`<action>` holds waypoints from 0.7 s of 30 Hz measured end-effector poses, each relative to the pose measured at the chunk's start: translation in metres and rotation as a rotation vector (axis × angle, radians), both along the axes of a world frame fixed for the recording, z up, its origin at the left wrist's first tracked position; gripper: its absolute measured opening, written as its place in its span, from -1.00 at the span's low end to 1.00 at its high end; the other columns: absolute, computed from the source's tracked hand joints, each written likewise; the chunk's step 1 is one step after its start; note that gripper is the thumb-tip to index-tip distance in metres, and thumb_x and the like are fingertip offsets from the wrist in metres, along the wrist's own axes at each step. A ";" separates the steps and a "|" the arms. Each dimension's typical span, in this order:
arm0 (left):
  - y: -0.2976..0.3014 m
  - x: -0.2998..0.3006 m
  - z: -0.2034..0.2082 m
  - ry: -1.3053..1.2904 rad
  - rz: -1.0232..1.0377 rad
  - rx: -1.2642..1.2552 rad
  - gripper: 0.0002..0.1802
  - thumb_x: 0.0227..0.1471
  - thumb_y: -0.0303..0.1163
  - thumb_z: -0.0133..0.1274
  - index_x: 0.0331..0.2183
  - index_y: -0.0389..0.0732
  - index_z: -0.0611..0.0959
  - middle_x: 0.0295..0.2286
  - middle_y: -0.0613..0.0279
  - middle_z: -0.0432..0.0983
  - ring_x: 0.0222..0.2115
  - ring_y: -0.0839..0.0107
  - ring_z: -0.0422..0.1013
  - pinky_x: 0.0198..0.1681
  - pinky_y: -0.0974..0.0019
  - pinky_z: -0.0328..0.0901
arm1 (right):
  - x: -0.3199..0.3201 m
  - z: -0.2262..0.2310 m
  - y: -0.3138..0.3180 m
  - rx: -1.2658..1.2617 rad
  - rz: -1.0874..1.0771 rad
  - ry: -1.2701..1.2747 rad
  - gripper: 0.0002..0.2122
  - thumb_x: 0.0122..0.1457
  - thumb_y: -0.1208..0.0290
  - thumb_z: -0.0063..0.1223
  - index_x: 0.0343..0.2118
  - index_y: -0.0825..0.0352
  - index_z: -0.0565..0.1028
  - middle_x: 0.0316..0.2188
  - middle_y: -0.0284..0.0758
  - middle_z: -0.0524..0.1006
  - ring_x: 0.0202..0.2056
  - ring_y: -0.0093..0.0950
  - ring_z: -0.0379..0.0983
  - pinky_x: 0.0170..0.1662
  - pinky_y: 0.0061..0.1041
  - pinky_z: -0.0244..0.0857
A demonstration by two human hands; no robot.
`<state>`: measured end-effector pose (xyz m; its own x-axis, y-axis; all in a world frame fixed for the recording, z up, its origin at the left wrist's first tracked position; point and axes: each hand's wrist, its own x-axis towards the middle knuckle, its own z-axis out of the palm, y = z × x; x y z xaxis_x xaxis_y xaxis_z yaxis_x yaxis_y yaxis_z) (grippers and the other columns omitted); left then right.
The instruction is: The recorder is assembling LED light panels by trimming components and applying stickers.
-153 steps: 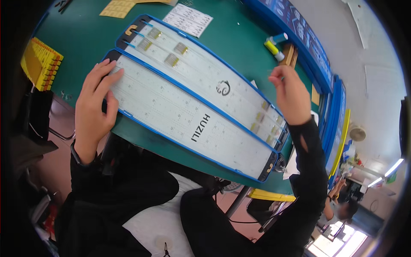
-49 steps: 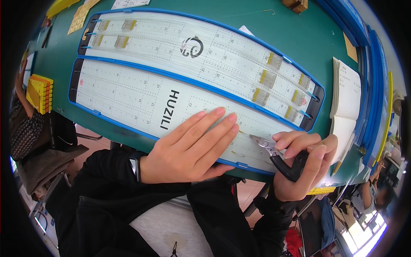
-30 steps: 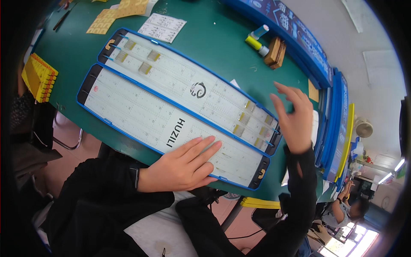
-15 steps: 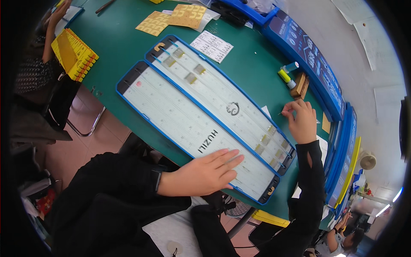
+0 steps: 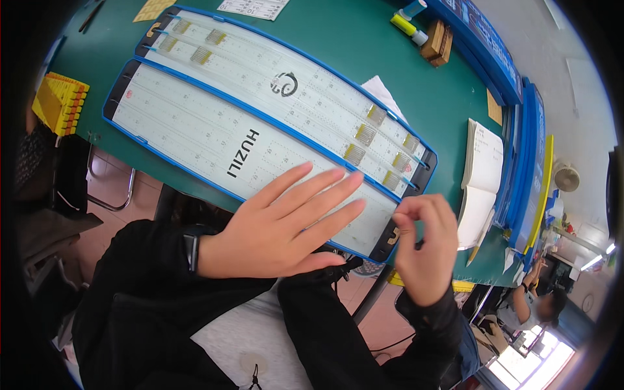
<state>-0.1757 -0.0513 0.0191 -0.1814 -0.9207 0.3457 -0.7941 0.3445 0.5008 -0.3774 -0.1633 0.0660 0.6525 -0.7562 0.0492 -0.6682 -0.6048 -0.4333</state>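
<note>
A long blue-rimmed case (image 5: 188,133) lies open flat across the table, slanting down to the right, with two white ruled panels side by side. Small rectangular pieces of fine parallel lines with yellowish edges (image 5: 365,135) sit in groups at both ends of the far panel. My left hand (image 5: 286,218) rests over the near panel with its fingers spread. Beside the case's right end, my right hand (image 5: 426,244) has its thumb and forefinger pinched together near the dark end cap (image 5: 391,242). Whatever is between those fingertips is too small to make out.
An open notebook (image 5: 478,188) lies right of the case, near stacked blue cases (image 5: 517,175). Farther back are a wooden block (image 5: 437,44) and a yellow tube (image 5: 404,25). A yellow stack (image 5: 62,101) is at far left. Another person (image 5: 530,302) sits at lower right.
My right hand has come from beyond the case's far edge down to its right end, still pinching. My left hand has its fingers spread wider. The whole view has shifted.
</note>
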 end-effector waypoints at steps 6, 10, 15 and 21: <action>-0.012 -0.014 -0.014 -0.129 -0.096 0.106 -0.22 -0.03 0.20 0.06 0.11 -0.09 0.49 0.21 0.05 0.23 0.23 0.12 0.16 0.26 -0.15 -0.02 | 0.001 -0.022 0.017 -0.153 0.043 0.111 -0.88 -0.01 0.59 0.12 -0.41 0.26 0.46 -0.42 -0.37 0.43 -0.34 -0.33 0.39 -0.28 -0.37 0.18; -0.008 -0.012 -0.024 -0.211 -0.110 0.092 -0.24 -0.02 0.17 0.08 0.11 -0.10 0.49 0.18 0.07 0.28 0.22 0.12 0.18 0.26 -0.11 0.02 | 0.000 -0.010 0.018 -0.009 -0.099 -0.162 -0.87 0.05 0.52 0.18 -0.35 0.32 0.46 -0.40 -0.31 0.44 -0.32 -0.39 0.43 -0.21 -0.42 0.28; -0.014 -0.018 -0.028 -0.231 -0.095 0.054 -0.26 -0.01 0.12 0.10 0.10 -0.14 0.50 0.14 0.07 0.33 0.19 0.13 0.23 0.25 -0.04 0.08 | -0.023 -0.030 0.008 0.244 -0.123 -1.042 -0.79 0.31 0.31 -0.06 -0.27 0.31 0.21 -0.38 -0.16 0.43 -0.27 -0.23 0.48 -0.09 -0.24 0.36; -0.021 -0.022 -0.027 -0.208 -0.080 0.087 -0.28 -0.02 0.08 0.12 0.09 -0.16 0.50 0.13 0.06 0.35 0.17 0.12 0.25 0.25 -0.02 0.09 | -0.019 -0.059 0.000 0.437 -0.231 -1.295 -0.68 0.44 0.14 -0.54 -0.36 0.23 0.17 -0.46 -0.20 0.39 -0.27 -0.19 0.47 -0.05 -0.14 0.37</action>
